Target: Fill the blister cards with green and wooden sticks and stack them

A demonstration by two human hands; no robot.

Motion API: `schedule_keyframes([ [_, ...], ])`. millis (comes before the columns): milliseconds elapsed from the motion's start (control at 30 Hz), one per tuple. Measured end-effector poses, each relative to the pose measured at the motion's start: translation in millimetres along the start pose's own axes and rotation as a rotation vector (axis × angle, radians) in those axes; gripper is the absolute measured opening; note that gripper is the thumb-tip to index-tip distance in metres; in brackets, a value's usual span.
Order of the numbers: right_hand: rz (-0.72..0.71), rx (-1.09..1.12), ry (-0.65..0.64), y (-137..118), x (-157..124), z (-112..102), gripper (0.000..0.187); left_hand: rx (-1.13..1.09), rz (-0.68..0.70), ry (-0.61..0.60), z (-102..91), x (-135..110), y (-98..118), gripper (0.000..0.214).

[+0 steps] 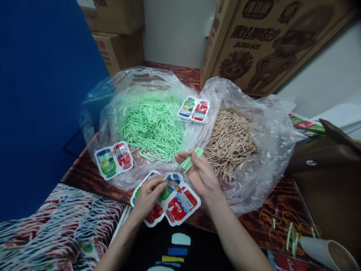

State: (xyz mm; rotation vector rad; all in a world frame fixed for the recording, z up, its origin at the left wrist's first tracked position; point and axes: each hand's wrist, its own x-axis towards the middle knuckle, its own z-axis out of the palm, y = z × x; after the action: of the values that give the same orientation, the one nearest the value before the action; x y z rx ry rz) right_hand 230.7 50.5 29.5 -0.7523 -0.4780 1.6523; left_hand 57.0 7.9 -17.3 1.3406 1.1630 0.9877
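Note:
My right hand point(205, 176) is closed around a small bundle of light green sticks point(188, 163), held above the front of the plastic bags. The fingers of my left hand point(149, 194) pinch the upper part of a packet point(182, 205) printed with green and red soda bottles. A second packet point(154, 216) of the same kind lies partly under that hand. Behind my hands, a clear plastic bag holds a pile of green sticks point(153, 126), and beside it on the right is a pile of brown sticks point(232, 141).
Soda-print packets lie on the bag at the left point(114, 160) and between the piles point(194, 109). Yellow rubber bands point(278, 241), loose green sticks and a tipped white cup point(324, 250) are front right. Cardboard boxes point(254, 49) stand behind. Many packets point(70, 229) fill the lower left.

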Motion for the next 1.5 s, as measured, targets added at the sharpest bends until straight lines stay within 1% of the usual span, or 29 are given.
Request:
schedule_keyframes([
  [67, 0.103, 0.04, -0.024, -0.8, 0.1, 7.5, 0.016, -0.036, -0.032, 0.003, 4.6, 1.3, 1.7, 0.018],
  [133, 0.175, -0.012, -0.042, 1.2, -3.2, 9.2, 0.016, -0.081, -0.053, 0.035, 8.3, 2.1, 2.8, 0.018],
  [233, 0.254, -0.243, -0.144, 0.2, -12.0, 5.9, 0.019, -0.138, -0.033, 0.076, 13.0, 3.0, 2.0, 0.018],
  [300, 0.248, -0.455, -0.222, -5.5, -18.8, 3.2, 0.027, -0.174, -0.014, 0.09, 15.5, 3.5, -0.6, 0.017],
  [367, 0.183, -0.645, -0.245, -13.4, -25.3, 1.3, 0.042, -0.204, -0.028, 0.121, 17.6, 3.9, -4.3, 0.017],
  [400, 0.132, -0.723, -0.233, -17.1, -28.2, 0.5, 0.048, -0.215, -0.044, 0.142, 18.5, 3.9, -6.1, 0.018],
  [433, 0.074, -0.795, -0.215, -20.0, -30.7, -0.1, 0.049, -0.225, -0.064, 0.164, 19.4, 4.0, -7.7, 0.018],
  [467, 0.01, -0.87, -0.201, -22.1, -32.7, -0.5, 0.045, -0.235, -0.082, 0.185, 20.3, 4.0, -9.0, 0.019],
  [533, -0.121, -1.036, -0.203, -23.2, -35.5, -0.8, 0.029, -0.25, -0.097, 0.209, 22.3, 3.9, -9.9, 0.021],
  [600, -0.209, -1.195, -0.255, -21.6, -37.1, -0.5, 0.018, -0.26, -0.09, 0.205, 24.2, 3.6, -9.1, 0.021],
  [633, -0.236, -1.248, -0.28, -20.5, -37.7, -0.3, 0.017, -0.268, -0.086, 0.198, 25.0, 3.3, -8.3, 0.02],
  [667, -0.262, -1.28, -0.281, -19.5, -38.5, 0.0, 0.017, -0.28, -0.084, 0.192, 25.7, 3.0, -7.6, 0.019],
  [767, -0.358, -1.313, -0.196, -19.3, -41.4, 0.8, 0.02, -0.326, -0.11, 0.199, 27.0, 2.4, -6.2, 0.019],
  [800, -0.386, -1.332, -0.193, -20.0, -42.4, 1.1, 0.019, -0.338, -0.119, 0.21, 27.3, 2.4, -6.2, 0.019],
  [833, -0.398, -1.362, -0.218, -21.1, -43.2, 1.5, 0.018, -0.347, -0.127, 0.218, 27.8, 2.6, -6.6, 0.019],
  [933, -0.371, -1.437, -0.347, -24.3, -44.0, 2.4, 0.017, -0.393, -0.154, 0.204, 30.1, 4.2, -9.0, 0.02],
  [967, -0.368, -1.436, -0.351, -25.0, -43.9, 2.2, 0.018, -0.42, -0.166, 0.198, 30.8, 4.8, -9.8, 0.02],
  [1033, -0.379, -1.429, -0.299, -25.7, -44.0, 0.9, 0.018, -0.471, -0.185, 0.197, 30.5, 5.9, -9.9, 0.02],
  [1100, -0.403, -1.447, -0.231, -25.4, -45.2, -1.5, 0.015, -0.473, -0.199, 0.162, 26.3, 6.5, -6.0, 0.019],
  [1133, -0.411, -1.464, -0.215, -25.2, -46.3, -2.7, 0.015, -0.451, -0.213, 0.098, 22.4, 6.7, -2.3, 0.019],
  [1167, -0.416, -1.48, -0.213, -25.1, -47.9, -3.7, 0.016, -0.418, -0.234, 0.002, 17.6, 6.9, 2.2, 0.019],
  [1233, -0.422, -1.485, -0.226, -25.1, -51.8, -4.5, 0.018, -0.324, -0.292, -0.26, 7.4, 7.4, 12.0, 0.025],
  [1267, -0.422, -1.473, -0.233, -25.0, -54.0, -4.2, 0.018, -0.264, -0.309, -0.362, 3.2, 7.7, 16.3, 0.027],
  [1300, -0.42, -1.451, -0.233, -24.7, -56.2, -3.5, 0.017, -0.21, -0.316, -0.431, 0.5, 8.1, 19.8, 0.026],
  [1333, -0.411, -1.419, -0.226, -24.1, -58.1, -2.8, 0.016, -0.168, -0.319, -0.466, -0.5, 8.5, 22.3, 0.023],
  [1367, -0.398, -1.38, -0.21, -23.1, -59.7, -2.4, 0.014, -0.136, -0.319, -0.47, 0.5, 8.7, 23.9, 0.02],
  [1400, -0.378, -1.339, -0.187, -21.7, -60.8, -2.5, 0.012, -0.118, -0.317, -0.45, 3.0, 9.0, 24.7, 0.018],
  [1467, -0.341, -1.284, -0.122, -18.5, -61.5, -5.4, 0.018, -0.102, -0.297, -0.356, 10.9, 9.4, 25.2, 0.021],
  [1500, -0.336, -1.283, -0.099, -16.8, -61.3, -8.3, 0.019, -0.09, -0.274, -0.297, 15.1, 9.6, 25.4, 0.022],
])
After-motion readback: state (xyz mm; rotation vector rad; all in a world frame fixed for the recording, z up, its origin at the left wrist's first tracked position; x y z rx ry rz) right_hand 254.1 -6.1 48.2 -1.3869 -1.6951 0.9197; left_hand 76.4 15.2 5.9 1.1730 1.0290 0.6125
